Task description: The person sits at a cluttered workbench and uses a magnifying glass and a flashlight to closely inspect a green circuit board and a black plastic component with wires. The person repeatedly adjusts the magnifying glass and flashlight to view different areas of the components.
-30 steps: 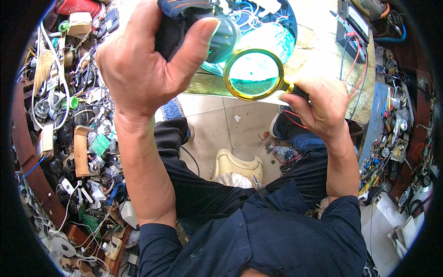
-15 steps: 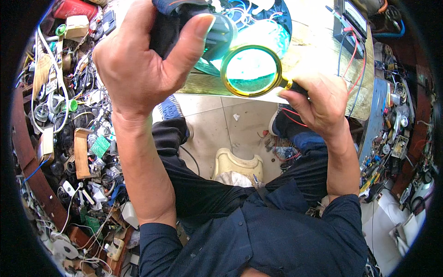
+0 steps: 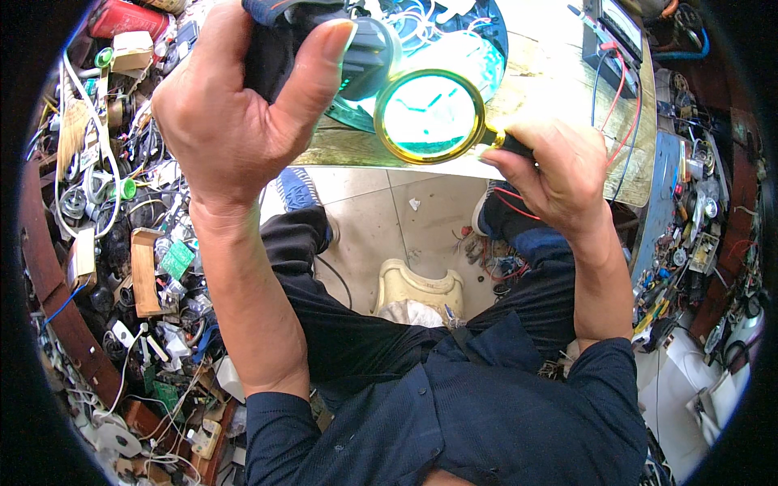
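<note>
My left hand (image 3: 235, 121) is closed around a black lamp (image 3: 366, 61) with a ribbed body and a dark fabric strap, at the upper left over the table. Its fingers are partly hidden behind the lamp. In my right hand (image 3: 563, 166), the black handle of a magnifying glass (image 3: 429, 116) is gripped between thumb and fingers. The gold-rimmed lens sits just right of the lamp. Under both lies a round, dark-rimmed device (image 3: 496, 36), brightly lit, with white wires on top. Glare washes out its middle, and dark marks show through the lens.
The wooden table (image 3: 543, 89) carries a meter (image 3: 620, 28) with red and black leads at the far right. Heaped electronic parts and cables (image 3: 154, 202) fill the left side. More small parts (image 3: 689, 219) lie to the right. A cream plastic stool (image 3: 417, 283) stands between my legs.
Both hands have shifted slightly left, carrying the lamp and the magnifying glass. The lens has also risen a little in view, and dark marks now show through it.
</note>
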`<state>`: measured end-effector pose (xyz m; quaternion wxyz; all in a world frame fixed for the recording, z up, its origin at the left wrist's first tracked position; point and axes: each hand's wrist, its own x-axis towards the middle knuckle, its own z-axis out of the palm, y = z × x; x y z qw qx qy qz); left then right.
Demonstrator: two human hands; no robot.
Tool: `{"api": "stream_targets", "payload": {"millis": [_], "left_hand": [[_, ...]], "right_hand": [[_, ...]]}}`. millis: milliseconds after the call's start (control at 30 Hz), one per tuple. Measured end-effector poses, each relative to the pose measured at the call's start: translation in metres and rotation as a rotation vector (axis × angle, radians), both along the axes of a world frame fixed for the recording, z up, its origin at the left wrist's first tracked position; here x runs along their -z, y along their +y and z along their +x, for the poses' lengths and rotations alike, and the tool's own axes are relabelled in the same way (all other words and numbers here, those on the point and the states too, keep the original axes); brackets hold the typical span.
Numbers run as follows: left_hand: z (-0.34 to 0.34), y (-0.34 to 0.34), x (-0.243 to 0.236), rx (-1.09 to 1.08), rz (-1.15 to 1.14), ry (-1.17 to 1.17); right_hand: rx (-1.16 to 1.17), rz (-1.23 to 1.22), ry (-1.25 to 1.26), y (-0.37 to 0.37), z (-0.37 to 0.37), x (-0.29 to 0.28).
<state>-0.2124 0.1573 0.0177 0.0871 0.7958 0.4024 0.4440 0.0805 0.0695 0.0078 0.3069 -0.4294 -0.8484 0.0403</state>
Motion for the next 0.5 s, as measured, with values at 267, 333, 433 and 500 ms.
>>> {"api": "stream_targets", "payload": {"millis": [267,333,433,500], "left_hand": [[-0.0044,-0.0001,0.0005,-0.028,0.008,0.02],[-0.0048,-0.0003,0.0002,-0.031,0.008,0.025],[-0.0072,-0.0009,0.0008,-0.035,-0.022,0.022],[-0.0068,-0.0014,0.001,-0.037,-0.05,0.007]], "right_hand": [[-0.019,0.016,0.016,0.0035,-0.0014,0.0026],[-0.015,0.016,0.008,0.0038,-0.0016,0.0025],[-0.007,0.012,0.003,0.0041,-0.0025,0.0022],[-0.007,0.014,0.0,0.0045,-0.0022,0.0029]]}}
